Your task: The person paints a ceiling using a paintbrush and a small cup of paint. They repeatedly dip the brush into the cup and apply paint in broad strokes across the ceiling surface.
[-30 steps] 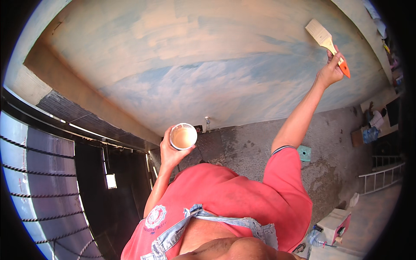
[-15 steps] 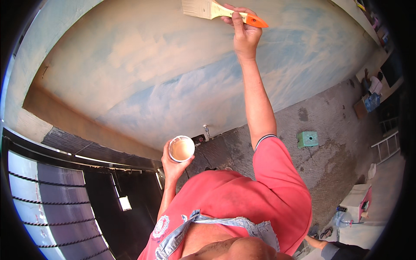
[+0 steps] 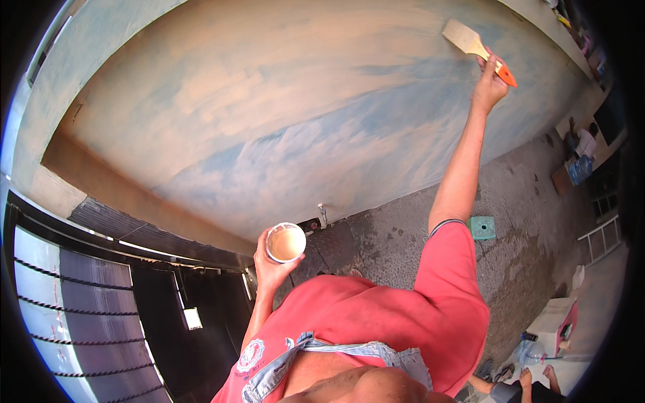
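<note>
Before the streaked wall, the left grip clasps a cup of peach liquid, the right grip a brush.

At twelve, the painted wall looks matt and streaky! Half past one, the brush pairs coarse bristles with a smooth orange handle tip. Between seven and eight, glossy liquid in a smooth, plastic-looking cup; six, matt shirt cloth, frayed denim; four, rough stony floor.
</note>
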{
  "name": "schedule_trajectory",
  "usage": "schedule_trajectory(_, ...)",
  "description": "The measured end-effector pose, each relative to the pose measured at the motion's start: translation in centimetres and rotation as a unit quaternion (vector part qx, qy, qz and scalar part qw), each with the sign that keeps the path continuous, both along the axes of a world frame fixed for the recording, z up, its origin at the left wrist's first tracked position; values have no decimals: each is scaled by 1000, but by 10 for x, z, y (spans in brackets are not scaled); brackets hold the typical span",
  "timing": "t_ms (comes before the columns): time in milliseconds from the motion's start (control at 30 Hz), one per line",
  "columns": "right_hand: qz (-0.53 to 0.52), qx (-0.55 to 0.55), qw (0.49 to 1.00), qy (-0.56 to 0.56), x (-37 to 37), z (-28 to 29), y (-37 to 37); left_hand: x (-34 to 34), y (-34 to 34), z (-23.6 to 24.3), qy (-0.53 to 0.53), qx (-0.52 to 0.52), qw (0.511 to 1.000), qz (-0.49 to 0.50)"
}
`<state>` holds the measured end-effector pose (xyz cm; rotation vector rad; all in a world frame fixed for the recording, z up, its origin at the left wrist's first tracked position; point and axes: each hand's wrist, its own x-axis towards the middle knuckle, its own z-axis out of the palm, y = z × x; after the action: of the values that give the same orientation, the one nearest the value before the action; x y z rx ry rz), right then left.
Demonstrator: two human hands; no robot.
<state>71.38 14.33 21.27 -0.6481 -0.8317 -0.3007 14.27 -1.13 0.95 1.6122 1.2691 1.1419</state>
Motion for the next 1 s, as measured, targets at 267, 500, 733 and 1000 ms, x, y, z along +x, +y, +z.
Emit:
schedule_trajectory(267,232,61,971,22,-140,-2,11,5,-4,-4,-14,7,1000,-10)
schedule_trajectory(500,384,-25,920,-73,-262,11,52,10,-6,2,-14,19,1000,-6)
schedule_trajectory(733,332,-41,941,-57,-197,9,60,4,-11,-3,-29,26,999,5)
schedule_trajectory(1000,191,-5,982,1,-36,-10,23,1,-13,5,-21,19,1000,-2)
